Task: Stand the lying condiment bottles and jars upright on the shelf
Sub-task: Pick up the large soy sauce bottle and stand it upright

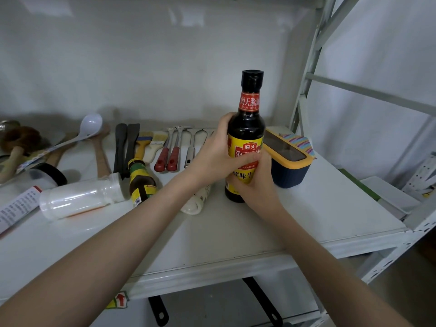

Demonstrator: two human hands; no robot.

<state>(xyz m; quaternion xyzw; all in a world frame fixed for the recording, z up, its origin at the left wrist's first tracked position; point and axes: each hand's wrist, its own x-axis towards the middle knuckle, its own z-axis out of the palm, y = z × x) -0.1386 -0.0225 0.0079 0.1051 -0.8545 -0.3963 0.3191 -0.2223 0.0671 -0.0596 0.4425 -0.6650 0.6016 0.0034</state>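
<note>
My left forearm covers most of a white cylindrical bottle [197,201] lying on the white metal shelf [330,208]; only its rounded base end and a strip of its side show, so I cannot read its label or see its cap. A white printed box [16,208] is cut off by the left edge, and the wooden-handled tools beyond it are too blurred to make out.

Both my hands grip the tall dark glass soy sauce bottle with the red and yellow label [245,138]. My left hand [214,154] wraps its shoulder from the left, and my right hand [254,180] closes around its lower body, hiding part of the label. The bottle stands upright, long axis vertical, black cap at the top, its base on the shelf just left of a navy box with a yellow rim [289,161].

A small dark bottle with a green and yellow label [140,182] lies on its side, cap pointing toward the back wall. Beside it, touching it, a clear plastic jar of white powder [80,199] lies with its long axis running left to right, cap end to the right. A black-lidded clear jar [48,175] lies behind that, partly hidden.
</note>
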